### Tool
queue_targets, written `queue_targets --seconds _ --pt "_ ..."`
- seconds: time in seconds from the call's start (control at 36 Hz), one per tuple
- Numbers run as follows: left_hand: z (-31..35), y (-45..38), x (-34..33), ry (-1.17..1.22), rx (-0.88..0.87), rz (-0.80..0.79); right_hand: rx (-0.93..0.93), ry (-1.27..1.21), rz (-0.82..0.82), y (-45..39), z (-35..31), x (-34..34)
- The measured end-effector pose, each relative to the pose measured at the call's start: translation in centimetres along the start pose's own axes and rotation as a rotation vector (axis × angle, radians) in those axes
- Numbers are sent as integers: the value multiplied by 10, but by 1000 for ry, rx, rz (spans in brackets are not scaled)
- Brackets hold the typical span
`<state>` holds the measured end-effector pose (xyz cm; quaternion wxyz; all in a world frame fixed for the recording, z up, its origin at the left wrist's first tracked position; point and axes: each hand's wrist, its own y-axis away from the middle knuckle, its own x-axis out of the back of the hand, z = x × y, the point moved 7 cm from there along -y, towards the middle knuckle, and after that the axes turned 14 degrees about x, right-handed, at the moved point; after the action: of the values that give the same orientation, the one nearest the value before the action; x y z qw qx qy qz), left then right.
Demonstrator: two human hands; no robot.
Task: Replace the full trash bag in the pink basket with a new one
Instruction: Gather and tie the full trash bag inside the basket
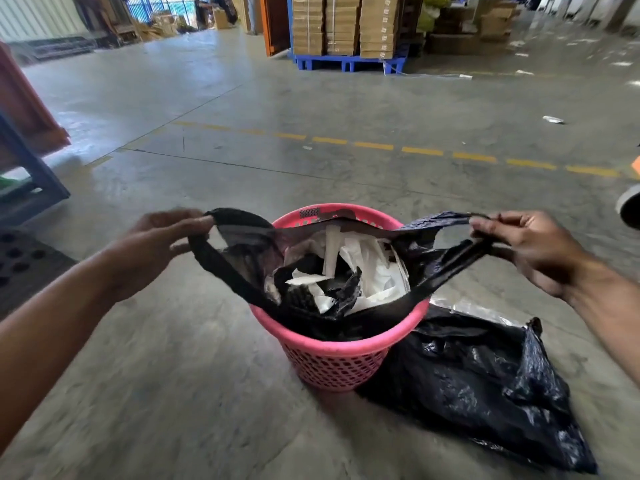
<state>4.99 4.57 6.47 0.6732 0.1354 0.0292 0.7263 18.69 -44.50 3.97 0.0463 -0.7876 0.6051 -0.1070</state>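
The pink basket (337, 355) stands on the concrete floor (173, 375), near the middle of the scene, with the full black trash bag (426, 268) seated inside it, white paper scraps (367, 271) showing in its open mouth. The left hand (156, 251) pinches the bag's left handle loop, fingers closed on it, and the right hand (533, 247) grips the right loop likewise; both loops are drawn outward above the rim. Another black bag (485, 393) lies crumpled on the floor, touching the basket's right side. Stacked cartons (343, 24) sit on a blue pallet (346, 62) far behind.
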Motion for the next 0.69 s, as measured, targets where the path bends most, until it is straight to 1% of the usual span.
queue_targets --seconds 0.06,0.11,0.17,0.22,0.25,0.31,0.36,0.39,0.42,0.44,0.5,0.56,0.64,0.69 --pt "14 -5 -18 52 -41 -20 102 53 69 -11 -20 -13" --pt "29 -14 -43 62 -84 -29 201 106 50 -20 -43 -38" --pt "44 -22 -64 52 -119 43 279 172 -73 -23 -64 -74" --pt "58 -31 -81 -8 -155 128 291 202 -259 -22 -76 -115" --pt "64 -33 -92 -46 -171 135 265 213 -366 -19 -78 -136" --pt "70 -37 -112 -70 -146 100 167 260 -591 -7 -70 -178" --pt "71 -38 -132 -34 -112 43 -3 241 -768 11 -48 -214" --pt "71 -37 -140 -14 -105 18 -103 210 -812 21 -34 -228" --pt "71 -36 -148 17 -105 -5 -169 210 -828 26 -19 -240" --pt "72 -35 -154 52 -115 -28 -192 268 -828 28 -4 -249" --pt "70 -34 -162 121 -135 -47 -155 490 -838 25 23 -260" --pt "65 -34 -166 169 -145 -60 -125 623 -848 26 44 -267" --pt "52 -39 -172 173 -147 -140 -132 639 -827 28 59 -271" --pt "48 -41 -171 130 -171 -144 -96 636 -774 23 55 -267"
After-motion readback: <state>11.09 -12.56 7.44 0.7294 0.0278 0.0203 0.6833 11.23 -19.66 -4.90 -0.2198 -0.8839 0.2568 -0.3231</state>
